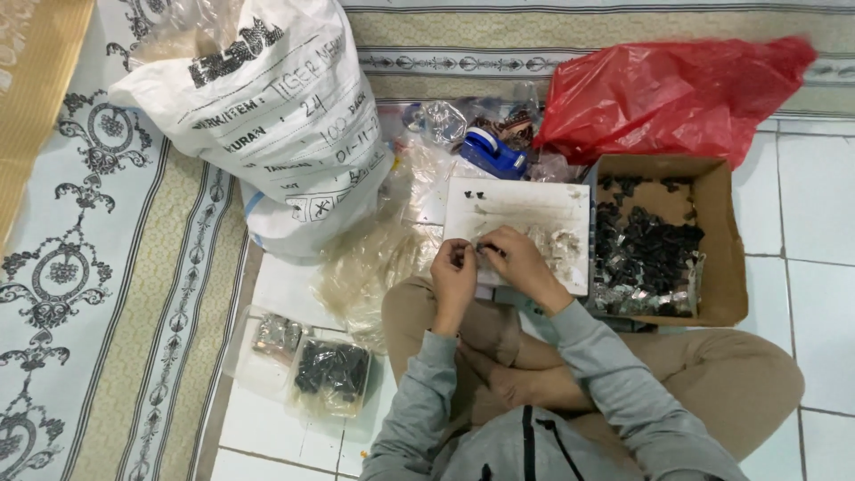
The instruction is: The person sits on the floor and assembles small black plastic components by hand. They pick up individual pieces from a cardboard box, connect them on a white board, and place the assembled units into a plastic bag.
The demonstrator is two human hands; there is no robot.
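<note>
Centre of frame: I am watching the left hand (452, 267) and right hand (517, 263) working close together, both pinching a small dark piece (484, 247) between the fingertips, just over the near edge of a white tray (517, 209). Right of centre: an open brown cardboard box (726, 240) holding black clips. Upper right: a crumpled red plastic bag (668, 89). Upper left: a large white sack (267, 116) carrying black printed lettering. Upper centre: a blue tape dispenser (492, 151). Lower left: two clear packets (307, 361) lying side by side on the tiles, one holding dark pieces.
</note>
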